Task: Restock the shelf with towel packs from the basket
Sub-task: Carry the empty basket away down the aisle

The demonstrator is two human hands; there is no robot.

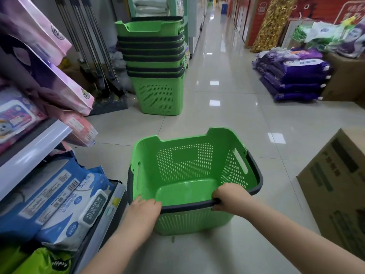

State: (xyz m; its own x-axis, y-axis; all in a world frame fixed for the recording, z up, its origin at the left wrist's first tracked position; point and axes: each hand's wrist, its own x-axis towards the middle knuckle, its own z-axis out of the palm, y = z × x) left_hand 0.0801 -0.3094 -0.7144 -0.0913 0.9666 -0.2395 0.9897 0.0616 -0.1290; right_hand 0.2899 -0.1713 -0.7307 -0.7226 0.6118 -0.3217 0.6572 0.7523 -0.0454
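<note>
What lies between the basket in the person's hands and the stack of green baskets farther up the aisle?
Only bare tiled floor: the head view shows nothing standing between the held basket and the stack of green baskets.

Shelf (35,143) left, basket (245,161) front, box (339,186) prob. right.

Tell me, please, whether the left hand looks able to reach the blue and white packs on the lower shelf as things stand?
Probably yes: the left hand grips the green plastic basket by its dark rim, right beside the blue and white packs, with nothing between; it must only let go first.
</note>
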